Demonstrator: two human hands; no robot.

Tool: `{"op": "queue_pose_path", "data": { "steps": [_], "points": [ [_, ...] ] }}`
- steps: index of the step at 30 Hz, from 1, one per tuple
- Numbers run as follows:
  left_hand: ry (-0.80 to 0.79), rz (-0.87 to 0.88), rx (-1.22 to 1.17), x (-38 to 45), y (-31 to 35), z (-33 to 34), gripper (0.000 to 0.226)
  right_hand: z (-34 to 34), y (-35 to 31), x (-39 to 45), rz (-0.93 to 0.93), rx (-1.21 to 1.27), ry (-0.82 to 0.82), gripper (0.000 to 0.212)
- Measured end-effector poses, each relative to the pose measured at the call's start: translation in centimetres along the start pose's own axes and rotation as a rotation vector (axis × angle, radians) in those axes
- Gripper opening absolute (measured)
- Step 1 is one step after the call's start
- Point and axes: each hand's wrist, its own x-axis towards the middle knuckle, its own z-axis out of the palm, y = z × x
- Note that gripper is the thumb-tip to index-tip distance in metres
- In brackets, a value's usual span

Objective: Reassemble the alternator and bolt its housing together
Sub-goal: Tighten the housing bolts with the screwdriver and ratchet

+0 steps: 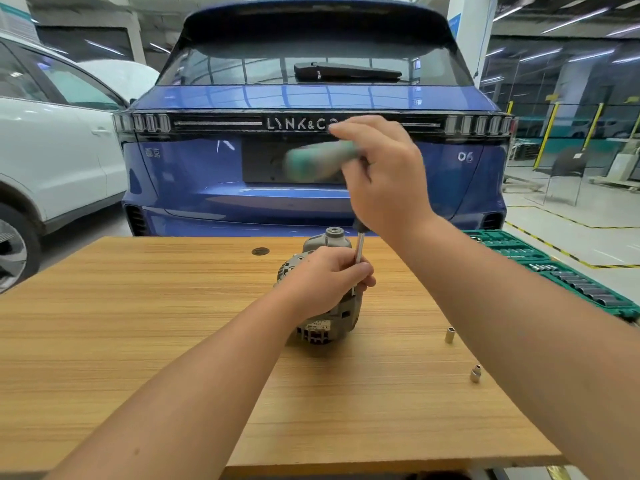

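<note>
Left hand (325, 278) grips alternator (325, 306) at worktop (138, 341) centre, fingers pinching the screwdriver (358, 251) shaft. Right hand (384, 174), at 12 o'clock above, grips its blurred green handle.

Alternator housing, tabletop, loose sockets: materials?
Alternator housing: looks like cast metal, probably aluminium; dull grey, ribbed vents.
Tabletop: wood or wood-look laminate; streaked grain, can't tell which.
Loose sockets: bright metal, likely plated steel; shiny highlights.
</note>
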Motion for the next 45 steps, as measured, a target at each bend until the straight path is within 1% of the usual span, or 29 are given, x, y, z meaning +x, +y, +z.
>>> {"op": "queue_pose_path", "data": {
  "steps": [1,2,4,8,14,18,21,23,25,26,27,29,30,32,34,35,36,37,38,39,40,41,42,43,45],
  "points": [
    [-0.001,0.003,0.003,-0.1,0.0,0.0,0.019,0.1,-0.2,0.2,-0.104,-0.131,-0.051,0.025],
    [0.002,0.004,0.002,-0.1,-0.1,0.0,0.019,0.2,-0.4,0.5,-0.113,-0.191,-0.110,0.024],
    [0.014,0.002,0.005,-0.1,-0.1,-0.1,0.021,0.4,-0.6,0.9,-0.069,-0.241,-0.197,0.023],
    [0.016,0.007,-0.010,-0.1,-0.1,-0.1,0.028,0.2,-0.4,0.9,-0.040,-0.247,-0.215,0.029],
    [0.008,0.018,-0.023,-0.1,-0.1,0.0,0.033,-0.3,-0.3,1.1,-0.061,-0.262,-0.274,0.047],
    [0.011,0.010,-0.025,-0.1,-0.1,-0.1,0.031,-1.0,-0.7,1.8,-0.068,-0.305,-0.405,0.057],
    [0.008,0.007,-0.030,-0.1,-0.3,-0.2,0.029,-1.4,-1.2,3.0,-0.088,-0.369,-0.534,0.049],
    [0.005,0.009,-0.014,-0.2,-0.4,-0.2,0.027,-1.5,-1.4,4.3,-0.014,-0.447,-0.612,0.045],
    [-0.002,0.012,-0.002,-0.2,-0.4,-0.2,0.025,-1.7,-1.8,5.9,0.177,-0.466,-0.698,0.042],
    [-0.007,0.014,0.001,-0.2,-0.4,-0.2,0.024,-1.8,-1.9,6.5,0.332,-0.377,-0.721,0.036],
    [-0.010,0.014,0.000,-0.1,-0.4,-0.2,0.023,-2.0,-2.0,6.9,0.541,-0.204,-0.723,0.029],
    [-0.010,0.015,-0.007,-0.1,-0.4,-0.2,0.023,-2.5,-2.0,6.7,0.975,0.258,-0.667,0.019],
    [-0.008,0.015,-0.010,0.0,-0.4,-0.1,0.023,-2.6,-1.8,6.3,1.114,0.481,-0.609,0.015],
    [-0.008,0.017,-0.011,0.1,-0.4,-0.1,0.021,-2.4,-1.0,5.0,1.267,0.843,-0.402,0.011],
    [-0.005,0.017,-0.007,0.1,-0.4,-0.1,0.021,-1.6,-0.4,3.9,1.331,1.107,-0.125,0.012],
    [-0.004,0.014,-0.004,0.1,-0.4,-0.1,0.020,-1.2,-0.4,3.4,1.309,1.165,-0.006,0.011],
    [-0.001,0.012,-0.003,0.2,-0.5,-0.1,0.020,-0.8,-0.4,2.8,1.234,1.142,0.069,0.008],
    [0.001,0.010,-0.004,0.2,-0.5,0.0,0.019,-0.4,-0.6,2.2,1.108,1.044,0.112,0.005],
    [0.002,0.009,-0.006,0.2,-0.5,0.0,0.019,-0.3,-0.7,1.5,0.913,0.861,0.130,0.006],
    [0.002,0.011,-0.006,0.2,-0.4,0.0,0.019,-0.3,-0.7,0.9,0.653,0.603,0.124,0.010],
    [0.003,0.015,-0.001,0.2,-0.4,0.0,0.019,-0.3,-0.4,0.4,0.370,0.317,0.087,0.016],
    [0.004,0.022,0.007,0.2,-0.4,0.0,0.019,-0.3,0.0,0.0,0.126,0.065,0.026,0.020],
    [0.004,0.028,0.016,0.1,-0.4,0.0,0.020,-0.3,0.4,-0.1,-0.017,-0.106,-0.030,0.022],
    [0.007,0.032,0.020,0.1,-0.4,0.0,0.020,-0.3,0.5,0.1,-0.051,-0.196,-0.084,0.023],
    [0.013,0.031,0.021,0.1,-0.4,0.0,0.020,-0.3,0.5,0.7,-0.019,-0.267,-0.175,0.024]
  ]
}}
